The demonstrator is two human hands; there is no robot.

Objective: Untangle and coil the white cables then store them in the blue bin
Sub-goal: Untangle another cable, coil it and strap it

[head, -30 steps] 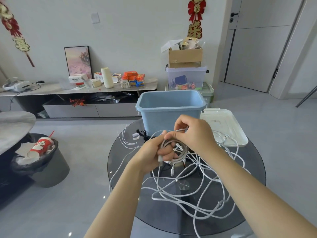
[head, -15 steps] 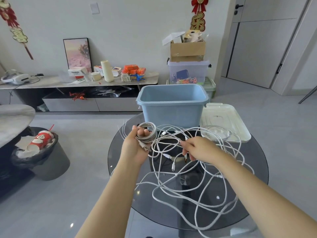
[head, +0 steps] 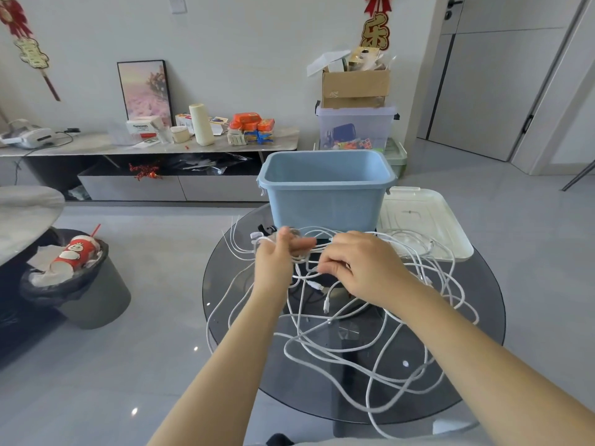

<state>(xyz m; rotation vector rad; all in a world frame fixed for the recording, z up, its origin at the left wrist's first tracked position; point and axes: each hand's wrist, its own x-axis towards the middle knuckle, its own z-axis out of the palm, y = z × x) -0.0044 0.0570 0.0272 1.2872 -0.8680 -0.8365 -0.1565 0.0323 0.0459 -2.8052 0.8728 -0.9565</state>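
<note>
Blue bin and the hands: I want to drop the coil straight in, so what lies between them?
In the head view, only white cable strands lie between the left hand, the right hand and the blue bin.

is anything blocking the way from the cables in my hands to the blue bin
Nothing visible blocks it. The blue bin stands open just behind both hands, its white lid lying off to the right on the glass table. The cables themselves trail loose and tangled from the left hand and right hand.
</note>
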